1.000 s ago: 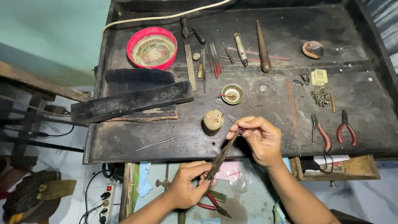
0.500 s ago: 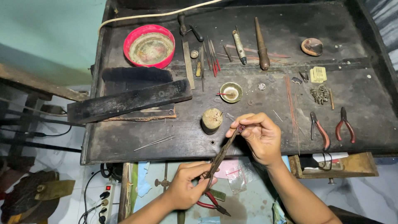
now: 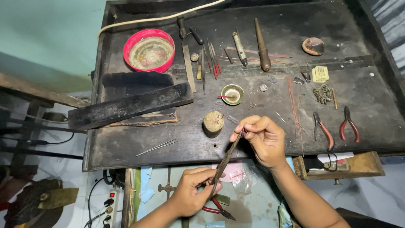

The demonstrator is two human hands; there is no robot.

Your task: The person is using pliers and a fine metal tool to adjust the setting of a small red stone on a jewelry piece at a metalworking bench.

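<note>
My left hand (image 3: 192, 192) grips the lower end of long dark tweezers (image 3: 224, 162), below the front edge of the black workbench (image 3: 135, 150). The tweezers slant up to the right. Their tips meet a tiny reddish piece (image 3: 244, 132) pinched in the fingers of my right hand (image 3: 261, 139). Red-handled pliers (image 3: 216, 208) lie just under my left hand. A short wooden stump (image 3: 213, 123) stands on the bench just left of my right hand.
On the bench: a red bowl (image 3: 148, 50), a black charred block (image 3: 126, 107), a small brass dish (image 3: 232, 94), files and hand tools (image 3: 236, 46), two red-handled pliers (image 3: 335, 126), thin wires (image 3: 157, 147). An open wooden drawer (image 3: 363, 164) sticks out at right. A power strip (image 3: 110, 209) lies on the floor.
Both hands hold almost the same pose; the view has shifted slightly. The tweezers stay at the same slant between the hands.
</note>
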